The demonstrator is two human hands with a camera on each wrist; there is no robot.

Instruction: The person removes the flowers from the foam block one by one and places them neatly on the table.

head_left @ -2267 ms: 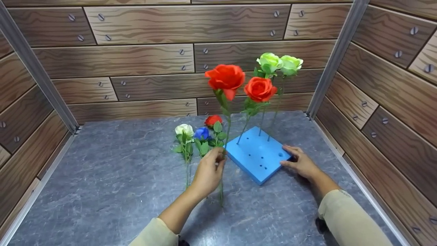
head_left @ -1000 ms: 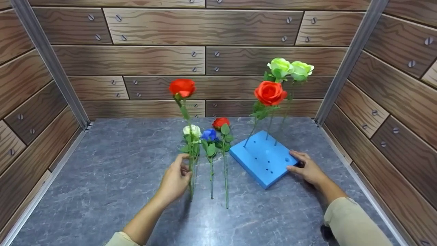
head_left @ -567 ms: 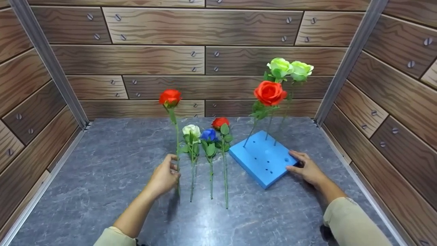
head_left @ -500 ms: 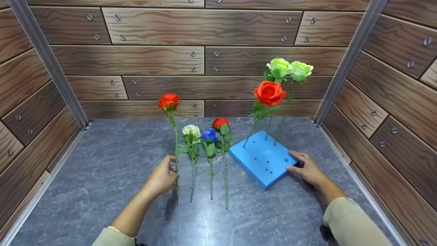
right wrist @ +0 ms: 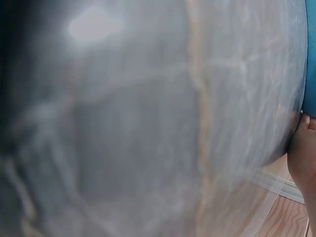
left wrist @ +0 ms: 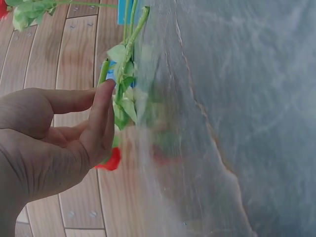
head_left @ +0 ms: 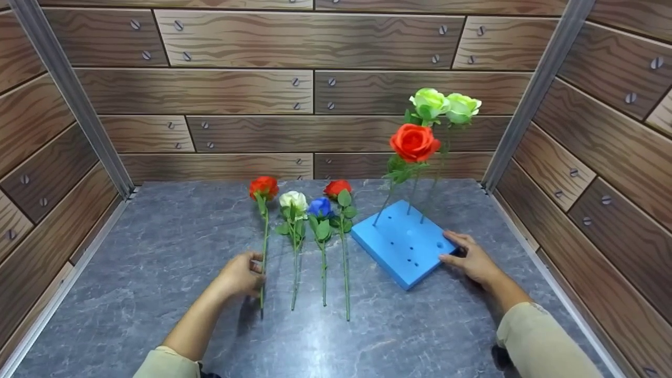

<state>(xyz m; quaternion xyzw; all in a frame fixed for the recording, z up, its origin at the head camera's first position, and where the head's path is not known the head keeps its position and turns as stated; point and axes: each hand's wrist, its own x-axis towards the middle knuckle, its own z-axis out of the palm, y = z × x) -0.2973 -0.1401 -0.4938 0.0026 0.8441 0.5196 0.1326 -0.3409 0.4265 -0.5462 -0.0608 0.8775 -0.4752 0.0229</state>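
Observation:
My left hand (head_left: pixel 242 275) pinches the green stem of a red rose (head_left: pixel 263 187) low over the table; in the left wrist view the stem's cut end (left wrist: pixel 103 72) pokes out beside the fingertips. To its right lie a white rose (head_left: pixel 293 203), a blue rose (head_left: pixel 321 208) and another red rose (head_left: pixel 337 188), stems toward me. My right hand (head_left: pixel 472 261) grips the right corner of a blue block (head_left: pixel 401 239) with several holes in its top. Standing in that block are a red rose (head_left: pixel 415 143) and two pale green roses (head_left: pixel 429 102).
Everything rests on a grey marbled table (head_left: pixel 173 236). Wood-patterned panels (head_left: pixel 236 92) close it in at the back and sides, with metal posts (head_left: pixel 525 100) at the corners.
My left hand has carried the red rose from beside the block leftward past the other loose roses, then lowered it, its bloom sinking toward the table. My right hand stays on the block.

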